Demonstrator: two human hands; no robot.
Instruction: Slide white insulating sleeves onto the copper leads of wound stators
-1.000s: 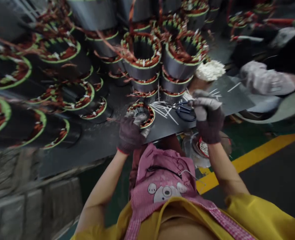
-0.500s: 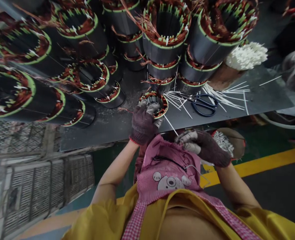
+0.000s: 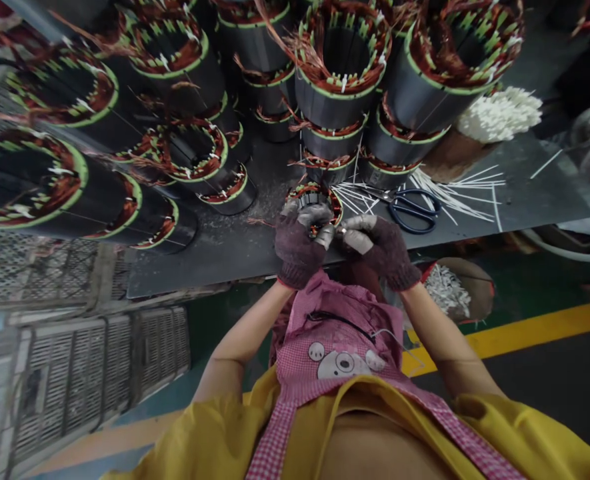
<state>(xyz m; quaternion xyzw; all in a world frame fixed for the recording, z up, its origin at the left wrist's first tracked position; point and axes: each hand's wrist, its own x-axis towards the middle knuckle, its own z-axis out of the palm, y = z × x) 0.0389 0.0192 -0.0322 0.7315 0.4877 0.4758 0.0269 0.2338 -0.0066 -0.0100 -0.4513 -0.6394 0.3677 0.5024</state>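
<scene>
A small motor stator with copper windings stands near the table's front edge. My left hand, in a dark knitted glove with grey coated fingertips, holds its near left rim, fingers over the opening. My right hand, gloved alike, is closed in a pinch at the stator's near right side. Between its thumb and fingers shows a short bit of white cable tie; the rest is hidden. The fingertips of both hands nearly meet in front of the stator.
Blue-handled scissors lie right of the stator, among loose white cable ties. A brown container holds a thick white bundle. Stacked larger stators crowd the back and left. Below the table sits a bag of white clippings.
My right hand has moved up and left from beside the apron to the stator, bringing the cable tie. My left hand stays on the stator, its thumb now nearer the right hand.
</scene>
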